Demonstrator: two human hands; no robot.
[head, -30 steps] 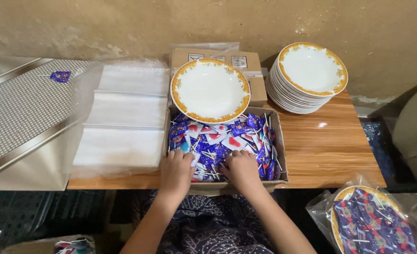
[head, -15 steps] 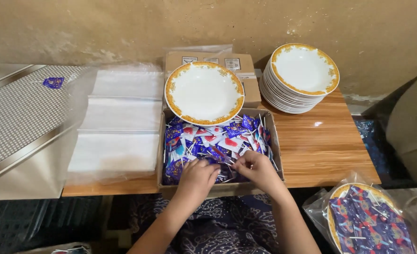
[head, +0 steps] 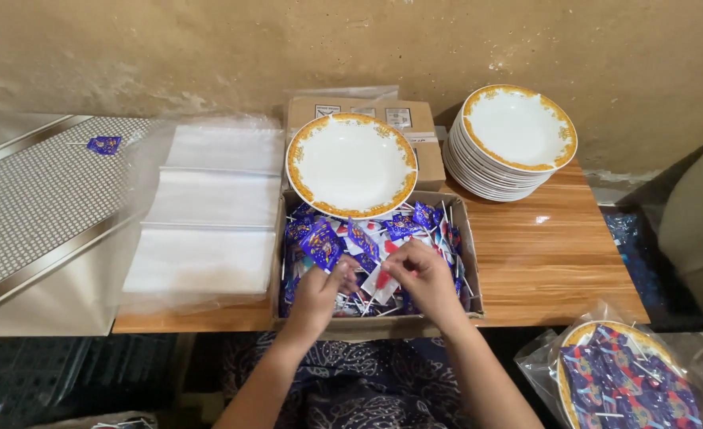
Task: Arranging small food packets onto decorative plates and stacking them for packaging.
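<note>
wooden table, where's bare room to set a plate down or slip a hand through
Bare wood on the wooden table lies right of the cardboard box, in front of the plate stack. The left side is covered by clear plastic bags. The box is crowded: wrapped lollipops, both hands, and a plate on its far rim.

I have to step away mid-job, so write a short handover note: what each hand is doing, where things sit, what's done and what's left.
Left hand: in the cardboard box, fingers among the blue-wrapped lollipops; grip unclear.
Right hand: in the same box, pinching at a wrapped lollipop; grip unclear.
Empty gold-rimmed plate rests on the box's far edge.
Plate stack stands on the table at right; clear bags lie at left.
Done: one filled, bagged plate at lower right.
Left: the empty plate holds nothing yet; the stack is unfilled.
</note>
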